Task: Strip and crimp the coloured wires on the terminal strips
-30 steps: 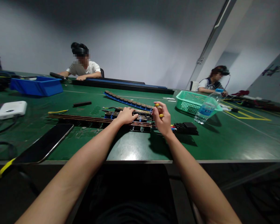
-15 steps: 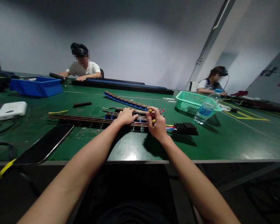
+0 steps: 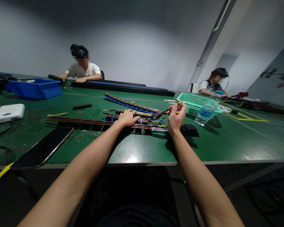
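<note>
My left hand (image 3: pixel 127 118) lies across dark strips with copper-coloured bars (image 3: pixel 85 121), its fingers stretched over them and the thumb apart. Shorter pieces with blue parts sit under and beside it. Closed around yellow-handled pliers (image 3: pixel 177 110), my right hand (image 3: pixel 176 119) is raised at the right of the strips. The pliers' dark jaws point left, close to the wire ends. Red, yellow, blue and white wires (image 3: pixel 161 127) stick out from the strips' right ends. Whether the jaws grip a wire, I cannot tell. Behind lies a curved blue strip with copper-coloured bars (image 3: pixel 130 103).
A green basket (image 3: pixel 191 108) and water bottle (image 3: pixel 204 112) stand at right, near a black block (image 3: pixel 190 130). At left are a phone (image 3: pixel 44 146), a white box (image 3: pixel 9 113) and a blue bin (image 3: pixel 35 89). Two people sit across the table, near long black rails (image 3: pixel 123 87).
My right hand has moved right, away from the strips, with the pliers, and the wire ends now show. My left hand stays on the strips. The view has shifted slightly.
</note>
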`<state>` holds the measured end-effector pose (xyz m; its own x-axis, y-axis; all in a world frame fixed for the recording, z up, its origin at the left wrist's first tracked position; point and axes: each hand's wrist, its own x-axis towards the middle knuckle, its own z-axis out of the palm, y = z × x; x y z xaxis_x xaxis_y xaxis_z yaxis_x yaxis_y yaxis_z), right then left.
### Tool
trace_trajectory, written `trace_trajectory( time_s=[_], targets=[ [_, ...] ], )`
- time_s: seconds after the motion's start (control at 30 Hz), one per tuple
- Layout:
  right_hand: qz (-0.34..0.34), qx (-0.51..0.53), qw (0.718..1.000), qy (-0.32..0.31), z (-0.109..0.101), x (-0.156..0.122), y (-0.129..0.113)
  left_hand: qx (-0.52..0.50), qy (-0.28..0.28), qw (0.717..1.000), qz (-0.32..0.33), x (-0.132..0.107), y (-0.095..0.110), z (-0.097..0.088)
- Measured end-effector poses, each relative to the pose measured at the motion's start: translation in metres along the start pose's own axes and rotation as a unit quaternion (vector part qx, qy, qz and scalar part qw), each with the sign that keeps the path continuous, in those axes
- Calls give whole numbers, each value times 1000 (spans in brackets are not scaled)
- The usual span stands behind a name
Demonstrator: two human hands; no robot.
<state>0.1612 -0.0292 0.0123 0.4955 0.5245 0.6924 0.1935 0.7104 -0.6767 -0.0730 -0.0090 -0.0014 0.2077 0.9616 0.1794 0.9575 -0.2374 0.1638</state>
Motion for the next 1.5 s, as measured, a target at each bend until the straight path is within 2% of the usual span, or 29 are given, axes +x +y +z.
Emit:
trace_trajectory(
  time_s=[0.17, 0.27, 0.37, 0.47, 0.57, 0.63, 0.67, 0.7, 0.77, 0.87, 0.93, 1.1, 1.27, 1.4, 1.5],
  targets=[
    [-6, -71, 995, -73, 4, -2, 14, 1, -2, 1000, 0, 2, -1, 0],
    [4, -70, 991, -111, 3, -2, 21, 0, 1, 1000, -2, 3, -1, -1],
    [27, -50, 980, -191, 2, -3, 23, -1, 2, 1000, 0, 2, -1, -1],
    [2, -102, 948, -301, 1, -8, 21, -1, 10, 1000, 3, 1, 0, 0],
    [-64, -191, 889, -411, 1, -15, 18, 1, 19, 1000, 4, -2, 2, 0],
    [-88, -225, 861, -447, 2, -19, 16, 1, 22, 1000, 2, -4, 3, -1],
    [-88, -231, 859, -449, 3, -20, 15, 1, 22, 1000, 2, -4, 4, -1],
    [-81, -229, 865, -440, 3, -20, 15, 0, 21, 1000, 2, -4, 4, -1],
    [-59, -205, 897, -387, 3, -19, 15, -1, 20, 1000, 4, -4, 4, -1],
    [-22, -145, 958, -245, 2, -14, 15, 0, 16, 1000, 4, -3, 3, 0],
    [1, -105, 981, -164, 0, -11, 13, 0, 14, 1000, 3, -2, 2, 0],
    [-8, -39, 993, -109, -5, -22, -21, -1, 10, 1000, 3, -2, 3, -1],
    [-5, 12, 999, -52, -26, -74, -58, 0, 9, 1000, 6, -1, 2, -1],
    [-8, 59, 998, -16, -50, -112, -67, -1, 8, 1000, 4, -1, 2, 0],
    [-28, 54, 998, 20, -62, -124, -66, -2, 7, 1000, 1, -1, 2, 0]
  ],
)
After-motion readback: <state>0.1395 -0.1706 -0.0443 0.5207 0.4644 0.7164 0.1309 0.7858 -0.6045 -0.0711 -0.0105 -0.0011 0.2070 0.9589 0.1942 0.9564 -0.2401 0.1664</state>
